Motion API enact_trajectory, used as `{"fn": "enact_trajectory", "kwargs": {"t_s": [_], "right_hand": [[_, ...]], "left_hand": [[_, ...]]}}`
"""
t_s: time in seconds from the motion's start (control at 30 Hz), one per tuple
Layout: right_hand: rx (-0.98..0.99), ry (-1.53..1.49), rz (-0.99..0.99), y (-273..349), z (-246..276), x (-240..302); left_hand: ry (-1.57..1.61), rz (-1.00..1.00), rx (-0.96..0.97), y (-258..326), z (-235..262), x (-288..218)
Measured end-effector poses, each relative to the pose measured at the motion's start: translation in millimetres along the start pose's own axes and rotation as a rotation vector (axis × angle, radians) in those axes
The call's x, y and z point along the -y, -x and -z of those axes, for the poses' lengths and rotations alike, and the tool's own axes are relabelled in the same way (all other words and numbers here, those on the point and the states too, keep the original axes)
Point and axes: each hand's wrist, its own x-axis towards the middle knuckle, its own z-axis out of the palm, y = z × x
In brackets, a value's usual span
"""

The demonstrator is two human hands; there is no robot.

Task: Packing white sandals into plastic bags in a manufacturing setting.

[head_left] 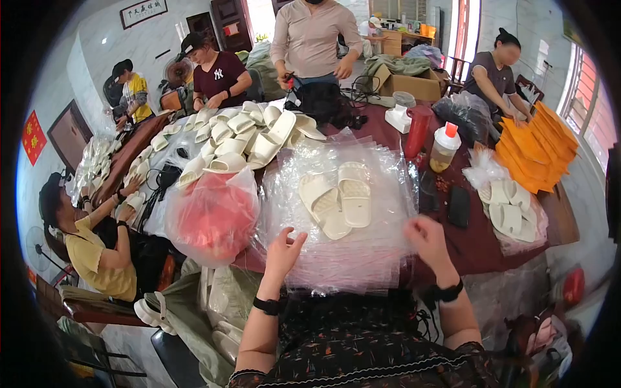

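A pair of cream slide slippers (355, 194) lies in front of me on a stack of clear plastic bags (388, 258); the left slipper is slanted and partly overlaps the other. My left hand (284, 253) is raised by the stack's near left edge, thumb and forefinger apart, with nothing visible in it. At the stack's right edge hovers my right hand (428, 240), its fingers bent and slightly blurred, so I cannot make out whether they pinch anything. Neither hand is on the slippers. Next to my left hand sits a plastic bag with red contents (213, 216).
A heap of cream slippers (242, 132) covers the table (479, 253) at far left. On the right are a phone (458, 207), a drink cup (445, 147), a red cylinder (418, 131), wrapped slippers (510, 213) and orange bags (537, 145). Several people work around the tables.
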Motion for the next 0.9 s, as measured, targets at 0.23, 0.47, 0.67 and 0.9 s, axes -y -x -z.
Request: {"fn": "enact_trajectory", "kwargs": {"t_s": [0.23,0.47,0.67,0.9], "right_hand": [[-0.418,0.171,0.047,-68,-32,-63],[-0.241,0.313,-0.182,-84,-31,-62],[-0.194,0.219,-0.169,-78,-5,-41],[-0.192,0.011,-0.121,-77,9,-31]], "left_hand": [[-0.135,0.05,0.169,-3,-12,-3],[0.264,0.133,0.237,-5,-12,8],[0.348,0.279,0.486,-13,9,8],[0.511,0.256,0.454,-15,32,0]]}}
